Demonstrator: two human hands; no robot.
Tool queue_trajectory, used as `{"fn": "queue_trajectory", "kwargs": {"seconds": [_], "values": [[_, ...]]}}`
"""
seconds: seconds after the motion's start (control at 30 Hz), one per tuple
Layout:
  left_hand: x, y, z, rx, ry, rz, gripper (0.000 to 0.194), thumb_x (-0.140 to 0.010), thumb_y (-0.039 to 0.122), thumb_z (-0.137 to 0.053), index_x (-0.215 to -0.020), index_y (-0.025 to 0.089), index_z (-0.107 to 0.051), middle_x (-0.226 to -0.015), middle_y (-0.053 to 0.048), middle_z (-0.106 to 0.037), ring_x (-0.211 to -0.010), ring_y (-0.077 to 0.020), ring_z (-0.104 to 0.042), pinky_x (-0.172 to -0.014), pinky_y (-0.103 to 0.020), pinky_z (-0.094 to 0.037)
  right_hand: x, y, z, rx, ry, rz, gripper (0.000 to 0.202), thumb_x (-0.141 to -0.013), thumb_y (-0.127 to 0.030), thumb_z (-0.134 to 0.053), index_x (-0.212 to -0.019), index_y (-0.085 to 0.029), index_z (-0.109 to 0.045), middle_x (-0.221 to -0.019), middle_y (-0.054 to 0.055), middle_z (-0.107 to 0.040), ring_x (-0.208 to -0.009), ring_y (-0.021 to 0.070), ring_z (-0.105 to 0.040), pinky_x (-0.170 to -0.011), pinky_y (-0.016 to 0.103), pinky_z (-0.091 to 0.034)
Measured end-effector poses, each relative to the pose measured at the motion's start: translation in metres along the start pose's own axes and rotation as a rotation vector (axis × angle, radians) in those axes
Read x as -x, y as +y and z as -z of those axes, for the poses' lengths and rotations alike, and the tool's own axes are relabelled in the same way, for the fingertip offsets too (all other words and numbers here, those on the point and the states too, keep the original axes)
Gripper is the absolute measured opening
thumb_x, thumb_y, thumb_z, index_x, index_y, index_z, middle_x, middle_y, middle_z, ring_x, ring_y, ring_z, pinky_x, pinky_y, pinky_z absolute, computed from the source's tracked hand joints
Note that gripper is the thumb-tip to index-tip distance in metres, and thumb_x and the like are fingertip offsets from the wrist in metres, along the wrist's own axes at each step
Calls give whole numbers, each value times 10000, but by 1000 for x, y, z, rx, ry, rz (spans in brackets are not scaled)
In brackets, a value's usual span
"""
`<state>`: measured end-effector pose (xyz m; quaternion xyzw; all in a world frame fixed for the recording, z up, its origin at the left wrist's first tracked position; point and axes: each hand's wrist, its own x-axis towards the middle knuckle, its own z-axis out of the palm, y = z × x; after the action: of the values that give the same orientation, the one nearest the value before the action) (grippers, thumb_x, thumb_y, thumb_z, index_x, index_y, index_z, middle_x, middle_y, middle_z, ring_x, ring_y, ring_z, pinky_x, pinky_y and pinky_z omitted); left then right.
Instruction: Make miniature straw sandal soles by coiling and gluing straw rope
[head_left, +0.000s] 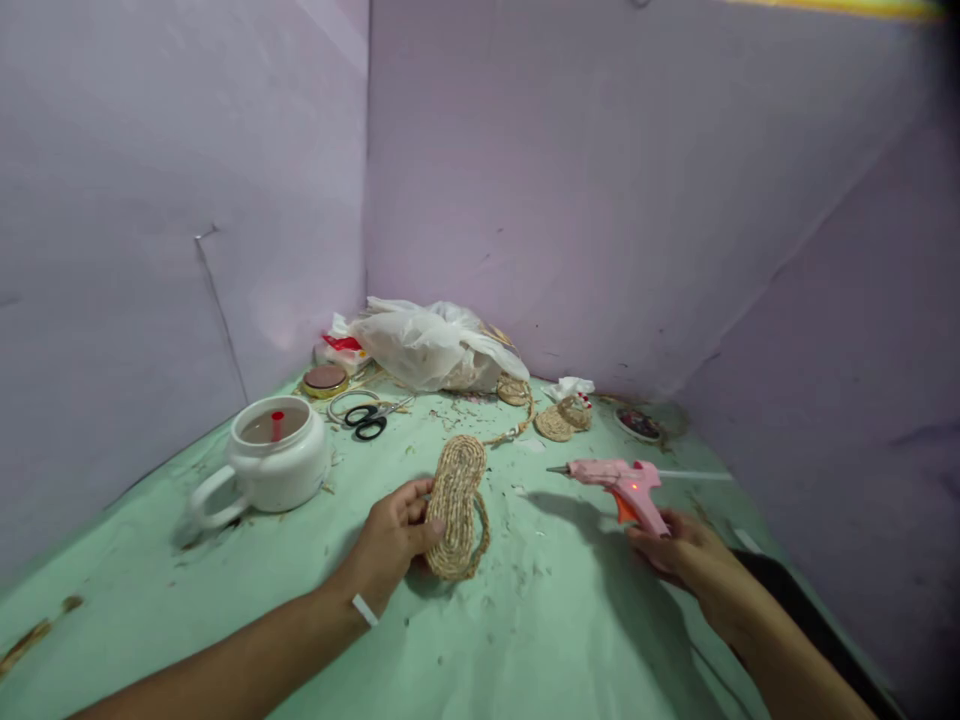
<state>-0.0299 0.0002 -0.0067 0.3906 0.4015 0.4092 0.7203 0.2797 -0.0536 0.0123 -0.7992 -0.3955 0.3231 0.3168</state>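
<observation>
My left hand (394, 535) grips a small sole-shaped piece of coiled straw braid (455, 510), thumb on its face and fingers behind. A loop of braid hangs along its right side, and a strand of braid (517, 430) runs from behind its top toward the plastic bag. In my right hand (679, 550) is a pink glue gun (615, 475), held by the lower end of its handle. Its nozzle points left, toward the braided piece but apart from it. An orange light glows on its side, and a clear glue stick (697, 475) sticks out at the back.
At left stands a white mug (281, 465) with something red inside. Black-handled scissors (367, 420), a round tin (325, 379) and a white plastic bag (435, 345) lie farther back. A small woven slipper (562, 418) and a round dark item (637, 424) lie at back right. Walls enclose the green surface.
</observation>
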Motion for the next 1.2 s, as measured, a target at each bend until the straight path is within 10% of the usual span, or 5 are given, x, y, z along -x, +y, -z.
{"fn": "queue_trajectory", "kwargs": {"seconds": [0.23, 0.57, 1.2], "values": [[-2, 0, 2, -51, 27, -37, 645, -544, 295, -766, -1104, 104, -511, -833, -64, -680, -528, -111, -547, -410, -195, -374, 48, -28, -16, -685, -414, -62, 397, -603, -486, -765, -847, -192, -658, -769, 44, -610, -574, 120, -503, -524, 245, -475], [-4, 0, 1, -94, 57, -43, 612, -602, 272, -736, -1142, 93, -512, -828, -75, -680, -502, -113, -551, -404, -203, -385, 73, 2, -69, -606, -390, 211, 452, -730, -561, -633, -933, -159, -583, -471, -65, -399, -443, 74, -257, -454, 220, -168], [-4, 2, 4, -27, 95, -44, 564, -603, 189, -748, -1133, 109, -574, -742, -45, -686, -465, -98, -545, -379, -172, -378, 73, 16, -72, -431, -291, 328, 388, -766, -562, -593, -813, -178, -622, -526, -35, -412, -482, 104, -329, -463, 233, -265]]}}
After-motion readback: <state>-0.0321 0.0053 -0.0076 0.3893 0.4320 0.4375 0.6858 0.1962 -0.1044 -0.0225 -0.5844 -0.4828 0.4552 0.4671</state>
